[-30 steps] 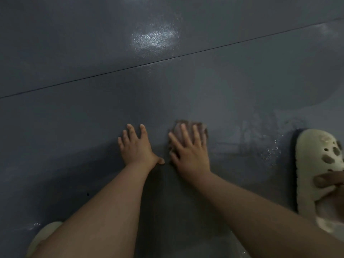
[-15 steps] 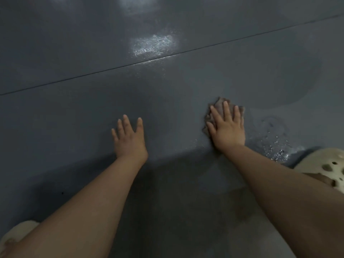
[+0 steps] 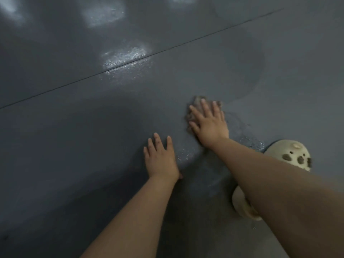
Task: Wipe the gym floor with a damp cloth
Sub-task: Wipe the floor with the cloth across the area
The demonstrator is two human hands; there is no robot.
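right hand flat on bunched cloth, axis unclear

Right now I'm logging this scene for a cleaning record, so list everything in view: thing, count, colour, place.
floor: one, dark grey, fills the view, wet sheen in patches
seam: one, dark line, runs diagonally across the floor
cloth: one, brownish, on the floor under the right hand
shoe: one, cream with holes, right side, partly behind the right arm
left hand: one, flat on the floor
right hand: one, fingers straight, pressing the cloth
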